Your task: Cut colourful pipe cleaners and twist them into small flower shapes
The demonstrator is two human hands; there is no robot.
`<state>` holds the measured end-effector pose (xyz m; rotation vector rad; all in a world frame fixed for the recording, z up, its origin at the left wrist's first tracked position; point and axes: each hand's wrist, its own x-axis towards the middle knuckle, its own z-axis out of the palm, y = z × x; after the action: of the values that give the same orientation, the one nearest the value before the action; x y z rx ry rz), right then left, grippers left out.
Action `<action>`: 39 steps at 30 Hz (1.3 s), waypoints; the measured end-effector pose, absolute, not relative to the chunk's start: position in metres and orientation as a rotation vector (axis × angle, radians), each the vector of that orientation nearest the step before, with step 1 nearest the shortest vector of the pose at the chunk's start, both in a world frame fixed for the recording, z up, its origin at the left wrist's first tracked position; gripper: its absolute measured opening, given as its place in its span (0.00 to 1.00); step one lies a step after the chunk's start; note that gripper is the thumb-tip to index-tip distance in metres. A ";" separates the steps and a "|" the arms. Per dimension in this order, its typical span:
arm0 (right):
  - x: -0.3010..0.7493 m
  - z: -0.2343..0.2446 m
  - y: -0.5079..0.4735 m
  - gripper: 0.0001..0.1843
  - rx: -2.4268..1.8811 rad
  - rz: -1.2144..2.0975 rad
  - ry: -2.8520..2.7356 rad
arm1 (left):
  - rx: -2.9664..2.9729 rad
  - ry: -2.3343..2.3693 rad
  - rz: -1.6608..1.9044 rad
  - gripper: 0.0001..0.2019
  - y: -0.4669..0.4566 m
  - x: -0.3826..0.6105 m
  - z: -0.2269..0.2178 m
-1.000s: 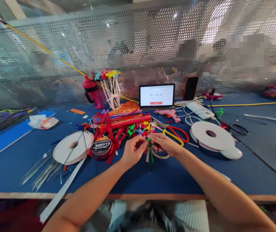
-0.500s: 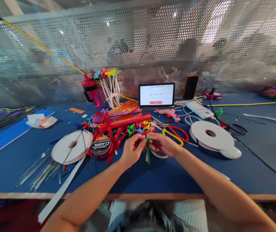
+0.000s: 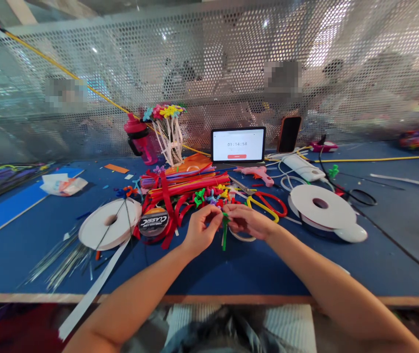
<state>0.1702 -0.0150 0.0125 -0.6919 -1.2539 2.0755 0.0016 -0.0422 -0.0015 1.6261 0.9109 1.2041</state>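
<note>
Both hands are held close together over the bench (image 3: 231, 274), near its front edge and just below the middle of the frame. The left hand (image 3: 202, 230) pinches the top of a green pipe cleaner (image 3: 224, 233) between thumb and fingertips. The right hand (image 3: 249, 220) comes in from the other side, its fingers curled and pinching at the same spot, so the fingertips of the two hands nearly meet. The pipe cleaner's stem hangs down between them, with its lower end above the bench.

Just under the right hand lies a roll of clear tape (image 3: 240, 237). Beyond it are scissors with yellow handles (image 3: 262, 208) and a pair with red handles (image 3: 273, 203). A heap of red and orange pipe cleaners (image 3: 183, 186), tangled with red ribbon (image 3: 167, 206) and small twisted flowers (image 3: 209, 196), lies just beyond the left hand. To the left sit a black-labelled spool (image 3: 153, 221) and a white ribbon spool (image 3: 110, 224), and a second white spool (image 3: 321, 206) sits to the right. Toward the back stand a pink glue gun (image 3: 255, 172), a tablet (image 3: 237, 144) showing a timer, a phone (image 3: 289, 134), a pink bottle (image 3: 139, 139) and a bunch of pipe-cleaner flowers (image 3: 167, 132). A perforated metal screen (image 3: 194, 49) fills the top of the frame.
</note>
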 end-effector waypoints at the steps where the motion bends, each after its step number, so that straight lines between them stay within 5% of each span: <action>1: 0.170 0.013 -0.015 0.12 -0.689 2.082 -1.257 | 1.624 0.912 1.204 0.10 -0.042 0.002 -0.002; 28: 0.170 0.006 -0.012 0.13 -0.890 1.857 -1.628 | 1.765 0.958 1.134 0.10 -0.038 0.000 -0.001; 35: 0.175 0.009 -0.012 0.09 -0.857 0.816 -2.031 | 1.371 0.923 1.219 0.12 -0.024 -0.002 -0.009; 39: 0.181 0.006 -0.010 0.09 -0.801 0.556 -2.192 | 1.252 0.848 1.242 0.12 -0.022 -0.002 -0.010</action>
<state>0.1814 -0.0101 0.0062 -0.8010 -2.1923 0.5558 -0.0020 -0.0219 -0.0101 1.2515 0.8481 1.2420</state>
